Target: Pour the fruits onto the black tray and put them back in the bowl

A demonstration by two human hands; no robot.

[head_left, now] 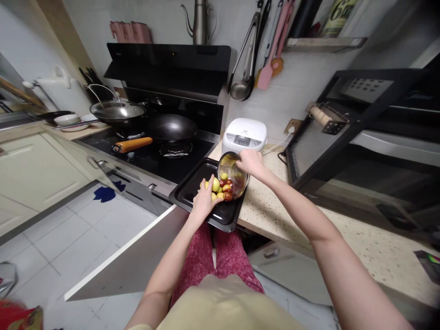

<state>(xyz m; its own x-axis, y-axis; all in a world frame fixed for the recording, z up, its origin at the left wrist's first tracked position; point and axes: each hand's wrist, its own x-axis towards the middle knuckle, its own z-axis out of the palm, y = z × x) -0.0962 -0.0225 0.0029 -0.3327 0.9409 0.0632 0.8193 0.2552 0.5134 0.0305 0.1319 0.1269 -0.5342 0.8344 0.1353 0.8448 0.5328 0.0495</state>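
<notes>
My right hand point(250, 163) is closed on the rim of a shiny metal bowl point(241, 181), which is tipped on its side over a black baking tray point(192, 187). At the bowl's mouth lie several small dark red and yellow fruits that look like cherry tomatoes point(227, 188). My left hand point(203, 201) is low over the tray, fingers and thumb spread around the yellow ones and touching them. Part of the fruit is hidden behind its fingers. The tray straddles the cooktop side and the speckled counter.
A white rice cooker point(244, 133) stands just behind the bowl. To the left, a black wok point(172, 127) and a lidded pan point(118, 112) sit on the gas cooktop. A black-framed oven point(371, 151) stands on the right. Below the tray, a cabinet door point(134, 252) hangs open.
</notes>
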